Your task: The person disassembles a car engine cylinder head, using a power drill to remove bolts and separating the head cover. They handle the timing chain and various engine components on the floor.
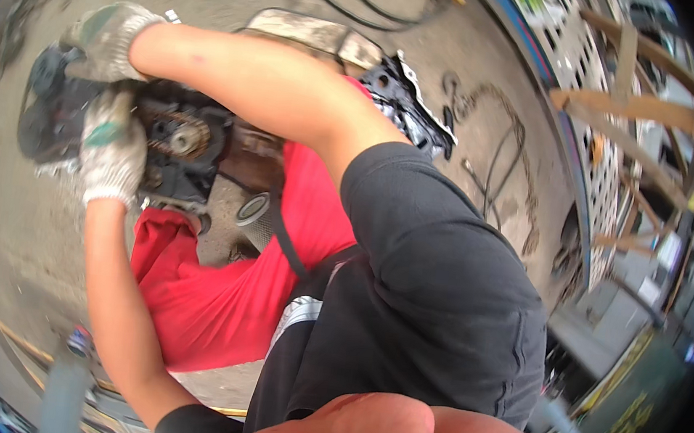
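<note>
A dark engine block lies on the floor in front of me, with a round toothed sprocket showing in its middle. At its left end is a bulky black engine part, blurred by motion. My right hand, in a whitish knitted glove with a green patch, reaches across to the far side and curls over this part. My left hand, gloved alike, grips its near side, where it meets the block. Most fingertips are hidden or smeared.
A cylindrical filter stands between my red-trousered legs. Beyond my right arm lie a dirty pad and a black-and-silver engine part. A hose, a chain and cables are on the floor. At right stands a perforated metal panel.
</note>
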The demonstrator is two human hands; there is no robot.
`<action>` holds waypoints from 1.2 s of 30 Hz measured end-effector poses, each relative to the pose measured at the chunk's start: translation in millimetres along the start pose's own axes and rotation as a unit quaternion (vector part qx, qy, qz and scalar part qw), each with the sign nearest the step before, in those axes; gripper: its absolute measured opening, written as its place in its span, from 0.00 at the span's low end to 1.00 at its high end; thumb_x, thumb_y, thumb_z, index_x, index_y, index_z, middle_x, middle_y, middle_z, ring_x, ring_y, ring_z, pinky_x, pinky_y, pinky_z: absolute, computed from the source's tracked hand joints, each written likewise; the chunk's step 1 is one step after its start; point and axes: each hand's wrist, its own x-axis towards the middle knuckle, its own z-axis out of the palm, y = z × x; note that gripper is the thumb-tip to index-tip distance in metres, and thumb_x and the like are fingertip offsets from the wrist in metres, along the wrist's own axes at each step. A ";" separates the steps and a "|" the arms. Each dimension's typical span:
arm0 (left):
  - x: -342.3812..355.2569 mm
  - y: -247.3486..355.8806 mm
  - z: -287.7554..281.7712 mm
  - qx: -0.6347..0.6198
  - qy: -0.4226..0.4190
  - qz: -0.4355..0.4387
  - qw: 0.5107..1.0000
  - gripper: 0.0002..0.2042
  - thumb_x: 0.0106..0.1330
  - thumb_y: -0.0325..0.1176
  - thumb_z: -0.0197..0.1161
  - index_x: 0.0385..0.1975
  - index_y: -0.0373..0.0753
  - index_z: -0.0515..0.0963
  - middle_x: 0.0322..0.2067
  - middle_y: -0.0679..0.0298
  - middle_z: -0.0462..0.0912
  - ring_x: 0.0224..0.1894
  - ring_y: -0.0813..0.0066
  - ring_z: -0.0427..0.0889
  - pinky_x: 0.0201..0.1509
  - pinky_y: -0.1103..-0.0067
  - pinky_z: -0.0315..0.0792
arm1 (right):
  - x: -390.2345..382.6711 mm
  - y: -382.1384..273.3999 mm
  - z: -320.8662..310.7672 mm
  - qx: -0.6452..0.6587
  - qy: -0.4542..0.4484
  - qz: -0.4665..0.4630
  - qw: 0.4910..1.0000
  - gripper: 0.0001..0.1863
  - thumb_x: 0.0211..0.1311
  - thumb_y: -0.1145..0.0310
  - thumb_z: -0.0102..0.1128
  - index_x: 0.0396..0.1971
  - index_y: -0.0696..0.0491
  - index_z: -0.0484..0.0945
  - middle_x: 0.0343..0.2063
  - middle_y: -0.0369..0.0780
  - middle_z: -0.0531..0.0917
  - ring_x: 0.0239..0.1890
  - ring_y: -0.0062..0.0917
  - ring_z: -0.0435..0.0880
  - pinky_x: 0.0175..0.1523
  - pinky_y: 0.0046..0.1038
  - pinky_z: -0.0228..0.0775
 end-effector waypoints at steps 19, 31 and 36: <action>-3.4 -13.1 10.6 -0.060 0.090 0.063 0.992 0.25 0.79 0.29 0.51 0.74 0.34 0.72 0.75 0.41 0.71 0.75 0.41 0.72 0.79 0.54 0.63 | -768.6 320.0 159.9 0.041 0.231 0.807 0.541 0.28 0.69 0.47 0.65 0.60 0.51 0.86 0.56 0.52 0.89 0.63 0.45 0.87 0.69 0.41 0.76; 3.1 -15.1 17.3 0.018 0.111 0.079 0.991 0.22 0.77 0.28 0.51 0.68 0.34 0.78 0.68 0.44 0.79 0.69 0.45 0.79 0.75 0.56 0.71 | -775.0 405.3 145.5 -0.008 0.150 0.792 0.592 0.43 0.67 0.47 0.72 0.78 0.45 0.68 0.74 0.49 0.73 0.74 0.46 0.75 0.77 0.41 0.70; 6.0 -15.7 15.0 0.016 0.106 0.083 0.991 0.21 0.82 0.35 0.49 0.67 0.31 0.77 0.68 0.43 0.80 0.69 0.43 0.79 0.76 0.57 0.70 | -771.5 429.9 141.3 0.002 0.069 0.778 0.625 0.37 0.66 0.45 0.73 0.69 0.50 0.78 0.68 0.51 0.80 0.70 0.47 0.80 0.74 0.42 0.72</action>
